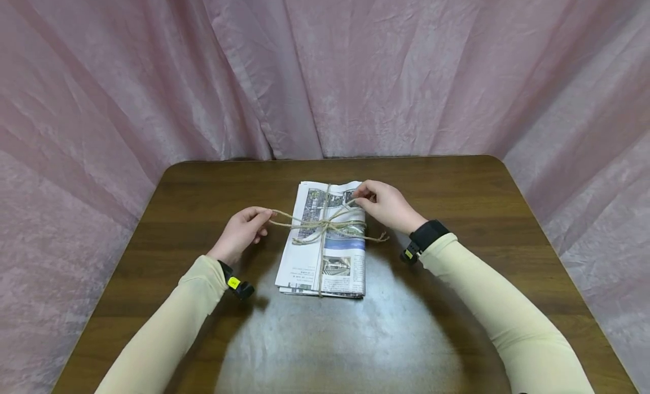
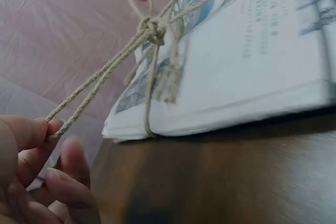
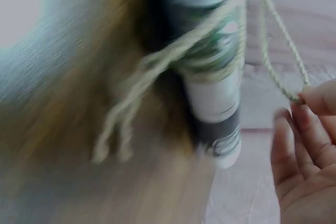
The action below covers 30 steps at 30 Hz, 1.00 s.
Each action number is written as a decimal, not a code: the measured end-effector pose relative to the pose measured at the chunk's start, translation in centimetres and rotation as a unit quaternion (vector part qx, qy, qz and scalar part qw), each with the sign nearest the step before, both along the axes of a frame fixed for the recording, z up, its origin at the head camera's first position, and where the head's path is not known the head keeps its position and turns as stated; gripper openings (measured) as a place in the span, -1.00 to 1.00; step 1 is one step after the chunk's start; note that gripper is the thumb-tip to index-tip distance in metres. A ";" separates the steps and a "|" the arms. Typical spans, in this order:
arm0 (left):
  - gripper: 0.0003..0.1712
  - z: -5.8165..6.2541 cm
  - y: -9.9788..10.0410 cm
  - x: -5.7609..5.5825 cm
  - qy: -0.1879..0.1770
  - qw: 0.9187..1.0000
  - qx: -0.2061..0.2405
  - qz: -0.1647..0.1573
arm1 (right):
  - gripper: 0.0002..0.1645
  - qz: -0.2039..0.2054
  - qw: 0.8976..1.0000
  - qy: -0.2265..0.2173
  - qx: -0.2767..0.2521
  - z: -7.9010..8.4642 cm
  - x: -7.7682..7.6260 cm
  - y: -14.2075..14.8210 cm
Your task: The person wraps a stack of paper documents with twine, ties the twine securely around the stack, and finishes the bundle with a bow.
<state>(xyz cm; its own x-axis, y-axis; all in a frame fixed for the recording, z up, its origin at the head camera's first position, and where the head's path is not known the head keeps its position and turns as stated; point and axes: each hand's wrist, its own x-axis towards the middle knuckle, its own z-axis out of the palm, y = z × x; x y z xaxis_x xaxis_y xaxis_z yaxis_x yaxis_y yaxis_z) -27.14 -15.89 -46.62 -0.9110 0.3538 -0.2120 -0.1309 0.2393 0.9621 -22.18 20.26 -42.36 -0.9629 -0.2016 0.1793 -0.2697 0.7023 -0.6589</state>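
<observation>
A folded stack of newspapers lies on the table, bound lengthwise and crosswise with jute twine. The twine meets in a bow knot on top. My left hand, left of the stack, pinches the end of one twine loop between thumb and finger and holds it taut. At the upper right, my right hand pinches the other loop above the papers. Loose twine ends stick out past the stack's right edge, and others lie on its left part.
The brown wooden table carries the stack near its far half. Pink curtains hang behind and at both sides of it. Each wrist wears a black strap with a small camera.
</observation>
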 end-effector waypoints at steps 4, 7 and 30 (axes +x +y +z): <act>-0.50 0.7 1.7 -1.4 0.036 0.999 -0.021 0.005 | -0.74 -0.027 0.998 -0.027 -0.048 0.2 -1.3 -0.7; -0.56 1.0 3.3 -2.5 0.073 0.997 -0.037 -0.005 | -0.69 -0.041 0.997 -0.037 -0.051 -0.1 -2.3 -1.1; -0.73 -0.8 5.2 -5.0 0.229 0.933 -0.268 -0.080 | -0.67 -0.039 0.996 0.012 0.084 -0.8 -2.1 -0.4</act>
